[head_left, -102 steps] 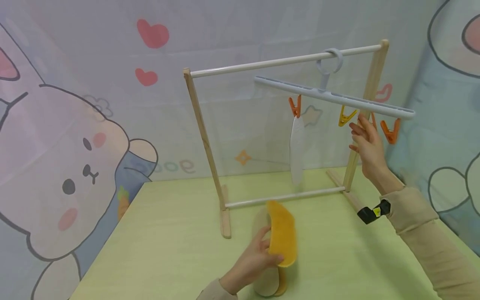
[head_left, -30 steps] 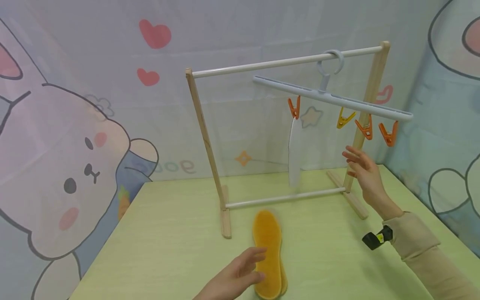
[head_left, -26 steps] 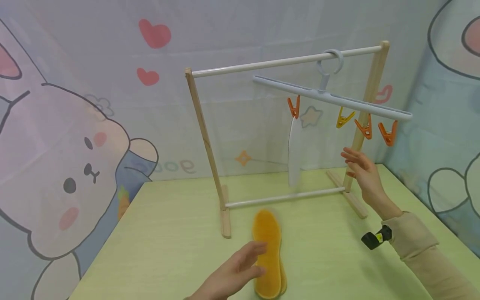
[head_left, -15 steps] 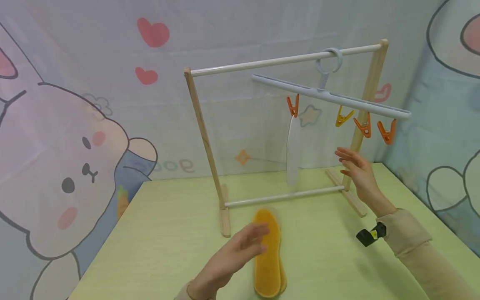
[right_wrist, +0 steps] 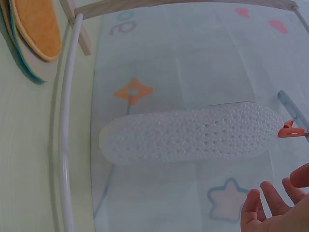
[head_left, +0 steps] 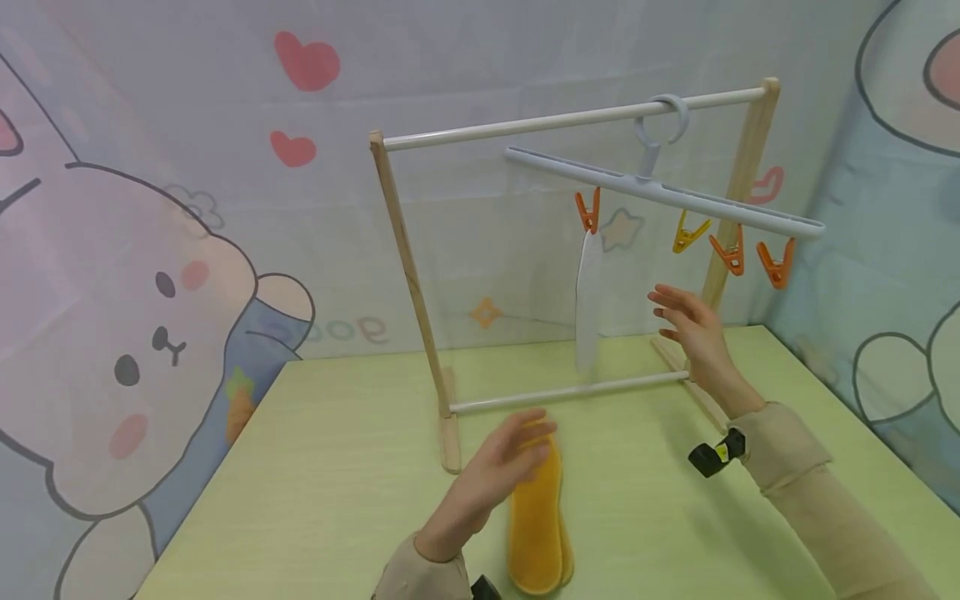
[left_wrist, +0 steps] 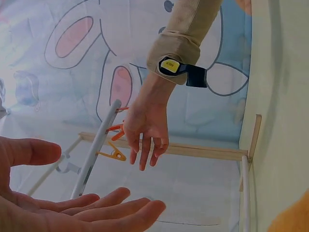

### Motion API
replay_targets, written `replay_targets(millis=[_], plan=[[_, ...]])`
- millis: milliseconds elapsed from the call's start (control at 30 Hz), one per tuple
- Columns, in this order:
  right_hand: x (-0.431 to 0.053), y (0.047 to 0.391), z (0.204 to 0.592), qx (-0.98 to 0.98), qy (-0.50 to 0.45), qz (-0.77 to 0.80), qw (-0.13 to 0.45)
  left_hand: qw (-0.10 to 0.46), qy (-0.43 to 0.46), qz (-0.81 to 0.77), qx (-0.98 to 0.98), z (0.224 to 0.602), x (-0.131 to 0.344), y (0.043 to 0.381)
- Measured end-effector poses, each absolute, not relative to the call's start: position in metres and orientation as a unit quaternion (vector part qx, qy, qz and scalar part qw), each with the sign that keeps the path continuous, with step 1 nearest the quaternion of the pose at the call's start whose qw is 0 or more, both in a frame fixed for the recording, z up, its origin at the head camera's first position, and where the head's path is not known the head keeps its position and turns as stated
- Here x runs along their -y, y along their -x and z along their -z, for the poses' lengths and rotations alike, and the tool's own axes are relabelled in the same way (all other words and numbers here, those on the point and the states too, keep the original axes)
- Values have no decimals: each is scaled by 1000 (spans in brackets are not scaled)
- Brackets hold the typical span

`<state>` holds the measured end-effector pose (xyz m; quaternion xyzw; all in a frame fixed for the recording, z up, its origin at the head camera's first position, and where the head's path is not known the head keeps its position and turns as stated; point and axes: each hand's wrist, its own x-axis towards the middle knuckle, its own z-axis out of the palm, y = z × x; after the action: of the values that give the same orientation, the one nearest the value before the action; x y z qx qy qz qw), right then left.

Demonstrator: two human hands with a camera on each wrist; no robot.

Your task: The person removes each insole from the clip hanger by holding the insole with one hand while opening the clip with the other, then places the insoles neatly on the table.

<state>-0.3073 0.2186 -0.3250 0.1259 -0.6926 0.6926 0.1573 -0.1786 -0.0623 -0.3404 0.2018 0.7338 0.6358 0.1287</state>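
Note:
My left hand, fingers apart and holding nothing, hovers over the orange insoles, covering part of the top one in the head view. These lie stacked on the table, and the right wrist view shows paler layers under the orange insole. Below the hanger, my right hand is raised with loosely bent fingers and nothing in it. A white insole, dimpled in the right wrist view, hangs from an orange clip. To the right hang a yellow clip and two orange clips.
A wooden rack with a white top rod and lower rod stands on the pale green table. The hanger hooks over the top rod. Behind is a printed cloth with cartoon figures.
Earlier my left hand held an orange insole; it now lies on the stack and that hand has risen away. My right hand has left the clips, moving down and left.

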Motion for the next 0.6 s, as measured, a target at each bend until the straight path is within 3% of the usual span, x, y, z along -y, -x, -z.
replay_targets(millis=[433,600], plan=[[-202,321,314,737,-112,-648,157,21,-174,-679,-713,356,43,211],[-192,328,299,755,-117,-628,150,10,-153,-699,-698,363,39,221]])
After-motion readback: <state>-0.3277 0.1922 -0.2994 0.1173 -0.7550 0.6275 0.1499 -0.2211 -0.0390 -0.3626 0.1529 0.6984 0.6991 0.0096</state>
